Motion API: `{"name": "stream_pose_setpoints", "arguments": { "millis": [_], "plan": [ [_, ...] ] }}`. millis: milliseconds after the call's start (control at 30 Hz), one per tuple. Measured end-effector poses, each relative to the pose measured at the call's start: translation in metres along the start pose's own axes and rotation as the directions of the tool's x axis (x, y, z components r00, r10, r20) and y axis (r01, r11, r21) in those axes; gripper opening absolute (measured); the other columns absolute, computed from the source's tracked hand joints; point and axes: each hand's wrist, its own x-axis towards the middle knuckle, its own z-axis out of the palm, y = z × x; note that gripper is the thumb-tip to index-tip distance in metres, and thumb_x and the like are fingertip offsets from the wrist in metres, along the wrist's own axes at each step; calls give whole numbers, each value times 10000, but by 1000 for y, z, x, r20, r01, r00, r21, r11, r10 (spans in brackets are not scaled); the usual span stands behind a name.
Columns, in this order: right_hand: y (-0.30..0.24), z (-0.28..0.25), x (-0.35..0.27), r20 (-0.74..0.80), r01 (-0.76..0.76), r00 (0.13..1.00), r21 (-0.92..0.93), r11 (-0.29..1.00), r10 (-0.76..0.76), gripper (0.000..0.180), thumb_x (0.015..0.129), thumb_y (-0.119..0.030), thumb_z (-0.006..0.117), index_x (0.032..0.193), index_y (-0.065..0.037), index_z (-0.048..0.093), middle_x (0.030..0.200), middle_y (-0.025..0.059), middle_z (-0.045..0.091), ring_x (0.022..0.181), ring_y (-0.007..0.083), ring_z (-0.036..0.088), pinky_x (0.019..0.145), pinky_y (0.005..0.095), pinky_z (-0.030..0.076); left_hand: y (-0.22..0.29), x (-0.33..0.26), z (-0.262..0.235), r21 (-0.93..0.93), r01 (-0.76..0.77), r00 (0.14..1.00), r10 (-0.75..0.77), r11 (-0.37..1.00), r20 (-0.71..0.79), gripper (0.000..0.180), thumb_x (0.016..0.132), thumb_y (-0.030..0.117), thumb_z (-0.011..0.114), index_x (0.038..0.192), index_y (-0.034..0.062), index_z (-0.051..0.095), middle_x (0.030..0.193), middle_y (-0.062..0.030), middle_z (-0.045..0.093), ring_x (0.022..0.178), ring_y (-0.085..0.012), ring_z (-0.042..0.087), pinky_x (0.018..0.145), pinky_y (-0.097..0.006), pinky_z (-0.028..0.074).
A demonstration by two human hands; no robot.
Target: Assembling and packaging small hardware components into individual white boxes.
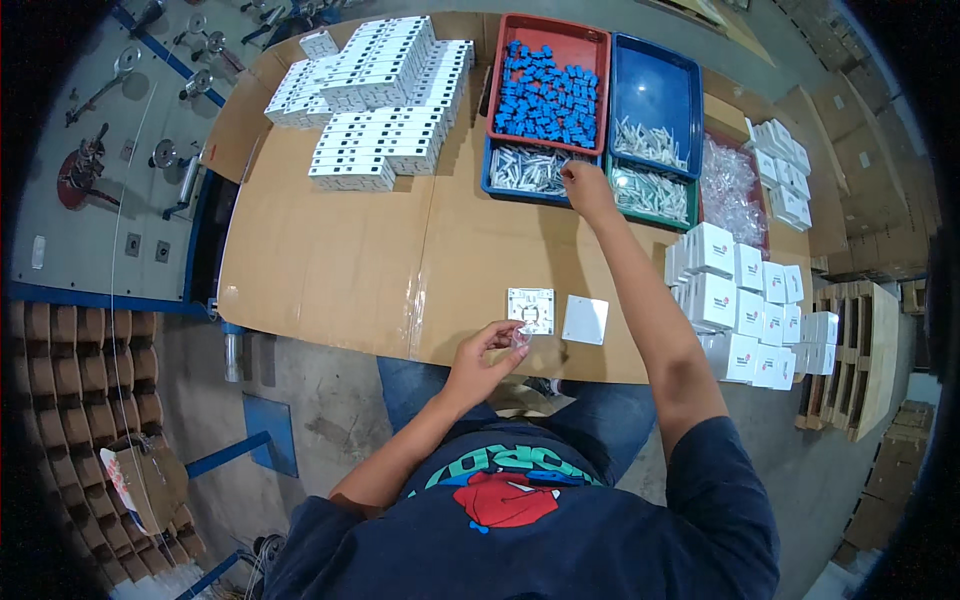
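My left hand (482, 362) is at the table's near edge, thumb and fingers closed on a small clear plastic piece (521, 338), perhaps a little bag. Just beyond those fingers lies a square white plastic frame (531, 309) with cut-outs. A flat white square plate (585, 320) rests to its right. My right arm reaches far forward. At its end my right hand (588, 188) is over the right end of a blue tray of small white slim parts (528, 170). Its fingers are drawn together; whether anything is between them cannot be seen.
A red tray of blue pieces (548, 90) sits behind the white parts. Beside it are a blue tray (655, 85), a green tray (650, 195) and a heap of clear bags (730, 180). White boxes (735, 305) stand right; stacked white units (380, 100) fill the back left.
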Motion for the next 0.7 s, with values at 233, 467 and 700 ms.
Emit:
{"name": "stream_pose_setpoints", "arguments": {
  "millis": [233, 467, 700],
  "plan": [
    [4, 27, 15, -5, 162, 987, -124, 979, -164, 184, 824, -45, 658, 1004, -63, 690, 1074, 175, 619, 973, 418, 639, 834, 522, 542, -4, 15, -15, -3, -4, 997, 4, 1000, -79, 382, 922, 88, 753, 1279, 7, 642, 1086, -82, 732, 980, -136, 682, 909, -301, 536],
    [4, 21, 23, 65, 131, 990, -52, 990, -127, 213, 816, -6, 646, 1018, -46, 700, 984, 201, 663, 950, 419, 658, 800, 509, 539, -7, 31, -20, -36, -11, 995, 8, 999, -103, 380, 921, 83, 755, 1276, 8, 644, 1069, -76, 737, 968, -138, 689, 906, -302, 540],
    [6, 4, 30, -15, -95, 995, 121, 988, 97, 186, 876, -75, 670, 1044, -57, 748, 922, 199, 731, 874, 378, 708, 771, 451, 551, -2, 38, -18, -63, -8, 994, 1, 998, -112, 377, 923, 87, 754, 1273, -1, 642, 1064, -74, 736, 970, -137, 690, 908, -301, 541]
  ]
}}
